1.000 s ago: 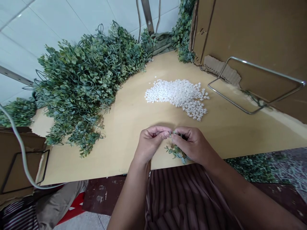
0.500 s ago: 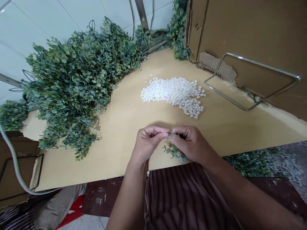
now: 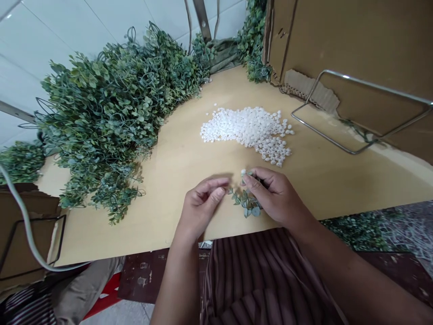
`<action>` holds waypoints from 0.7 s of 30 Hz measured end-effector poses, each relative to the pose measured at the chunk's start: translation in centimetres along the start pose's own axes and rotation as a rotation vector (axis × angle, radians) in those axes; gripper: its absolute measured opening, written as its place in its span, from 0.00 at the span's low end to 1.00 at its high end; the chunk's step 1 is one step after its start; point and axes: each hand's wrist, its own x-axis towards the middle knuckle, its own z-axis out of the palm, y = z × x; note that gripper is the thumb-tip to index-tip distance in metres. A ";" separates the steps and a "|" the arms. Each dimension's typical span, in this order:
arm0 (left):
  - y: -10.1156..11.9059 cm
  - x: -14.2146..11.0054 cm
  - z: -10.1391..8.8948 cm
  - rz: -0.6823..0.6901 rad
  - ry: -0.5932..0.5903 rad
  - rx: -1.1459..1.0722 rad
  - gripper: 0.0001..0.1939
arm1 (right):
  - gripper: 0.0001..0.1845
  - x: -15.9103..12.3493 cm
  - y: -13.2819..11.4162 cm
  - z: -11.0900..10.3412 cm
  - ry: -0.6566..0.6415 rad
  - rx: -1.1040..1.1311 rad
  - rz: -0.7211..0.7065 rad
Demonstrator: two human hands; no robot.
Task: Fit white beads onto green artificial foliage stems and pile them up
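Note:
Between thumb and fingers, my right hand [image 3: 275,195] pinches a small sprig of artificial greenery [image 3: 247,203]. Its leaves hang down below the fingers over the board. A white bead-like piece [image 3: 243,172] shows at the fingertips, at the sprig's upper end. My left hand [image 3: 202,205] is just to the left, thumb and fingers slightly apart, with nothing visible in it. Its fingertips are close to the sprig's leaves. Beyond both hands lies a pile of small white plastic pieces [image 3: 248,126].
A large heap of artificial green sprigs [image 3: 111,113] covers the left of the tan board [image 3: 176,180]. At right a cardboard box [image 3: 355,49] stands behind a bent metal wire frame [image 3: 324,135]. A pale hose [image 3: 25,221] crosses the left edge. More greenery [image 3: 355,232] lies below, right.
My hands were together at the sprig's end. Now the left has let go and moved left, leaving the sprig in my right hand, with a white piece showing at its tip.

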 end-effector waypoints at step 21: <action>1.5 0.9 2.8 -0.003 0.071 -0.055 0.08 | 0.07 -1.6 -0.4 -0.4 0.126 0.119 0.004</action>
